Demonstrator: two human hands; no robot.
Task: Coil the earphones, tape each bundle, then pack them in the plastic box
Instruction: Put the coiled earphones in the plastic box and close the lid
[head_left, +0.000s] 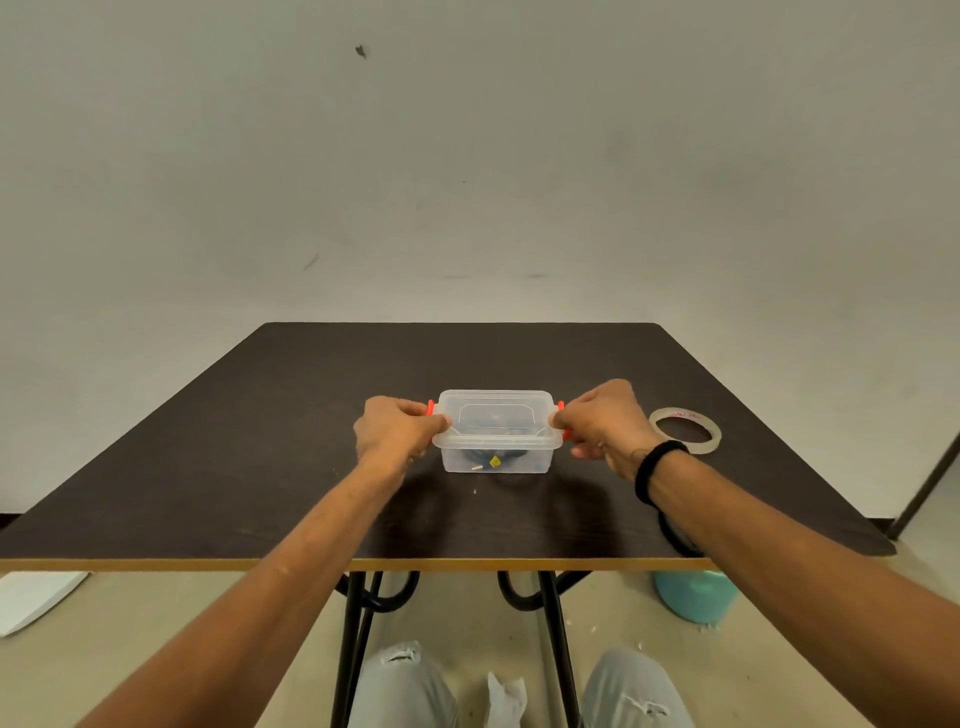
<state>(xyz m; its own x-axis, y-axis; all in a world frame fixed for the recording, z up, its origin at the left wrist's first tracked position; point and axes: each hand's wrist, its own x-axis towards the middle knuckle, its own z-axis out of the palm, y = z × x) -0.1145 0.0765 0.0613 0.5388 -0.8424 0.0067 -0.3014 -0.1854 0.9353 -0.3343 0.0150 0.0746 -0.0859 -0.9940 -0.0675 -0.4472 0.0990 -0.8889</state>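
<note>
Head cam: L grip (397, 427) & R grip (597, 422) curled round red latches (430, 408) of lidded plastic box (497, 444), earphones (488, 459) inside blurry.

There is a single view, from a camera worn on the person's head. It looks forward and slightly down across the dark desk (218, 467), whose near edge runs straight across the lower third of the picture and whose far edge meets a plain wall that fills the whole upper half. The lens is wide: the desk sides splay outward and both forearms enter from the bottom corners, converging toward the middle. The plastic box (497, 431) sits almost dead centre, at arm's reach, small in the picture. Below the desk edge the camera also takes in the floor, the desk legs and the person's knees.
</note>
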